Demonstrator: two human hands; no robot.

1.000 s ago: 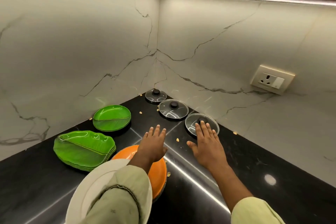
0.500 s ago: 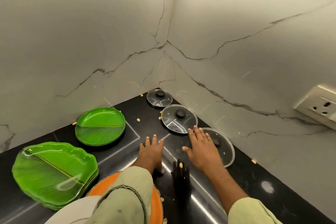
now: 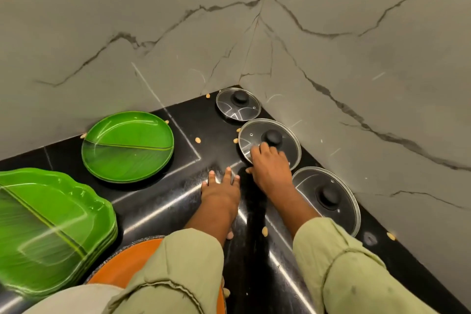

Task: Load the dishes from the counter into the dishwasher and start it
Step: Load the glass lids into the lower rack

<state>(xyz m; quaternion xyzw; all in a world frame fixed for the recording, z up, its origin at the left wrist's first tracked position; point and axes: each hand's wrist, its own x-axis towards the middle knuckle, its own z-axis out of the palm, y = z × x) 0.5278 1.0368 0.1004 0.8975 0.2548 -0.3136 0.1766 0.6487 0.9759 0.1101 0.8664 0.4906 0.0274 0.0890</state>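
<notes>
Three glass lids with black knobs lie in the counter's back corner: a small lid [image 3: 230, 109], a middle lid [image 3: 289, 146] and a large lid [image 3: 328, 209]. My right hand [image 3: 271, 171] lies on the middle lid, fingertips up against its knob and thumb at the near rim. My left hand [image 3: 220, 194] rests flat on the black counter [image 3: 178, 201] with straight fingers, holding nothing. A round green plate [image 3: 127, 146] sits to the left. A stack of green leaf-shaped plates [image 3: 48, 227] is at the near left. An orange plate [image 3: 122, 267] shows under my left sleeve.
Marble walls meet right behind the lids, closing in the corner. Small tan crumbs [image 3: 197, 140] are scattered on the counter. A white plate's edge [image 3: 76, 298] shows at the bottom left, partly over the orange plate.
The view has tilted down and closer to the corner. My right hand moved from the large lid forward onto the middle lid. My left hand slid a little forward on the counter.
</notes>
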